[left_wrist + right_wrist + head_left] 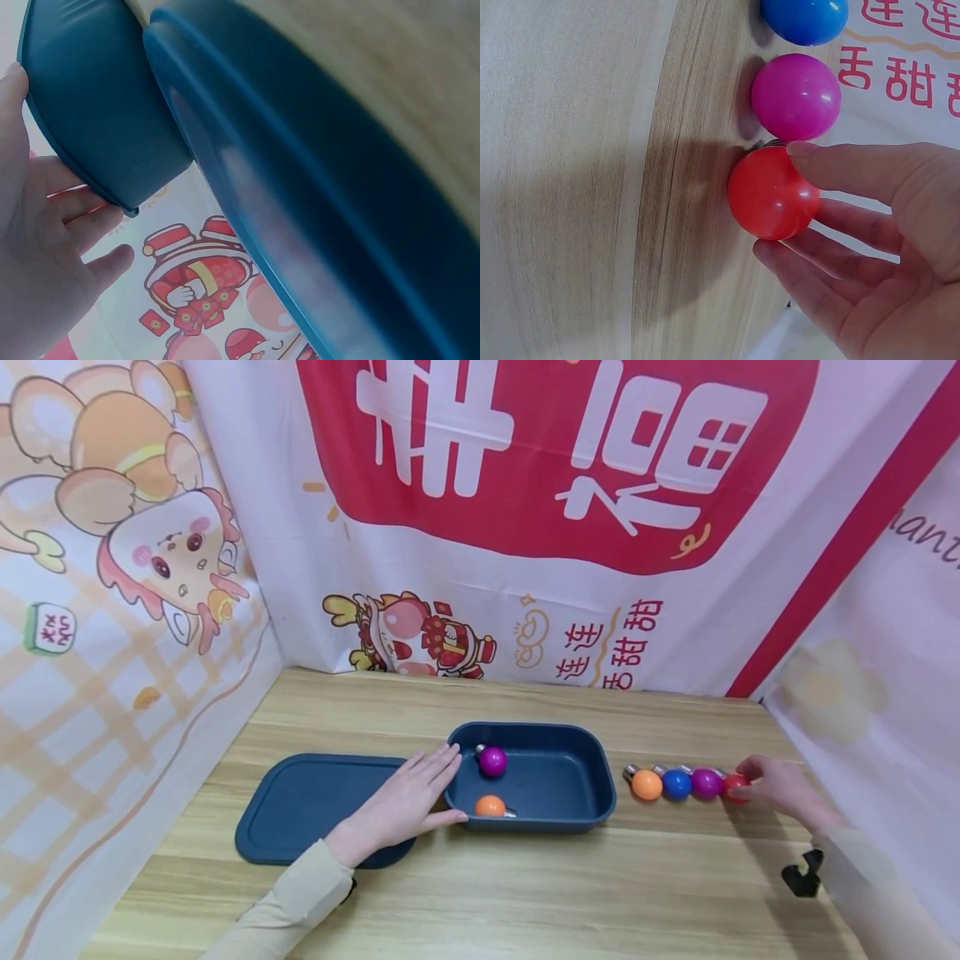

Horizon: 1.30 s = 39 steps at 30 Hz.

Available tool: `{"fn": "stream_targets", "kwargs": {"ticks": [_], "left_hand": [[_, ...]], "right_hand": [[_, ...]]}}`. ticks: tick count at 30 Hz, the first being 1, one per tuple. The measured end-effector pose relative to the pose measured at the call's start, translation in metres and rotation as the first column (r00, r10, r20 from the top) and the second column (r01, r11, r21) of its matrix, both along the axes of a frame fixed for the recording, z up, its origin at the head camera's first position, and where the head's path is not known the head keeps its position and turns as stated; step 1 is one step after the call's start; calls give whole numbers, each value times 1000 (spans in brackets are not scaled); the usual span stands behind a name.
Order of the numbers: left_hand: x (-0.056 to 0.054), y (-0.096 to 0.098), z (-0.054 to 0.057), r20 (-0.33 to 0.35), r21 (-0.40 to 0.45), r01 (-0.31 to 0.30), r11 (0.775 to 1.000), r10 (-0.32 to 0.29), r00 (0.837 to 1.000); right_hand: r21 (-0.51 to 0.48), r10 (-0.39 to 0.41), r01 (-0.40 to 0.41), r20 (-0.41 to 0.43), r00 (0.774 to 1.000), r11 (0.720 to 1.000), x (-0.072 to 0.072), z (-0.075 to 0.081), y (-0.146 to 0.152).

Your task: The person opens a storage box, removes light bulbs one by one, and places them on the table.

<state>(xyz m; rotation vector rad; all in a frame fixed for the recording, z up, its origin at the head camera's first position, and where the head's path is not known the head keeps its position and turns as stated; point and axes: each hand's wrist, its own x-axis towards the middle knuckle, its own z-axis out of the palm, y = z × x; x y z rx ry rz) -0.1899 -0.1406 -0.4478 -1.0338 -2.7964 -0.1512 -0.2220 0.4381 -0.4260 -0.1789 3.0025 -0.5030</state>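
Nearest me, low and left of centre in the head view, the left hand [401, 802] lies nearly flat, fingers extended and grasping nothing, its tips against the left end of the dark blue box [555, 781]; under its wrist, at left, is the matching lid [318, 806]. At the right of the frame, the right hand [783, 792] has narrowed onto the red bulb [772, 193], thumb on one side and fingers on the other; I can't tell whether the bulb has left the table [525, 893]. I'd judge it light and stiff, with a glossy round globe that could slip or roll if squeezed off-centre, and I'd treat it as breakable, since I can't tell glass from plastic. I'd take it across the widest part of the globe, with gentle pressure; its metal cap is mostly hidden. Just left of it run a purple bulb [706, 783], a blue bulb [677, 784] and an orange bulb [647, 785], close enough to get nudged. Inside the box, a second orange bulb [490, 806] lies by the near wall, with a second purple bulb [492, 762] beyond it. Farthest, across the top, hangs a printed cloth [420, 552].
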Motion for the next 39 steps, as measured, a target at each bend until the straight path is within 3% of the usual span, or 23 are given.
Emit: {"fn": "stream_targets", "kwargs": {"ticks": [16,27,35,39], "left_hand": [[1,0,-2,-3,9,0,1000,0,1000],[1,0,-3,-17,12,6,1000,-6,1000],[0,0,-3,-1,17,2,1000,-2,1000],[-1,0,-2,9,12,-3,1000,3,1000]], "right_hand": [[4,-2,2,5,1000,1000,2,2,-2],[-6,-29,30,79,996,1000,2,5,-6],[-12,-1,1,3,1000,1000,0,1,-2],[-20,-6,6,8,1000,1000,1,3,-1]]}}
